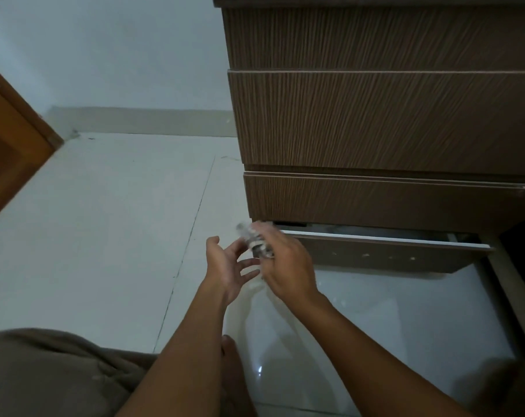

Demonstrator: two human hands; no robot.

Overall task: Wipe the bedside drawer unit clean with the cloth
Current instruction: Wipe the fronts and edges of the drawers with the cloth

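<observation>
The brown wood-grain drawer unit (384,115) fills the upper right, with two closed drawer fronts stacked above. Its bottom drawer (390,251) is pulled out a little, its dark inside barely visible. A small crumpled grey-white cloth (253,240), blurred, sits at the bottom drawer's left corner. My right hand (285,266) is closed around that cloth. My left hand (228,266) hovers just left of it, palm up, fingers spread, holding nothing.
Pale glossy floor tiles (104,236) stretch left and below the unit. A brown wooden door (11,145) stands at the left edge. My knee in brown fabric (44,374) and a bare foot (234,365) lie at the bottom.
</observation>
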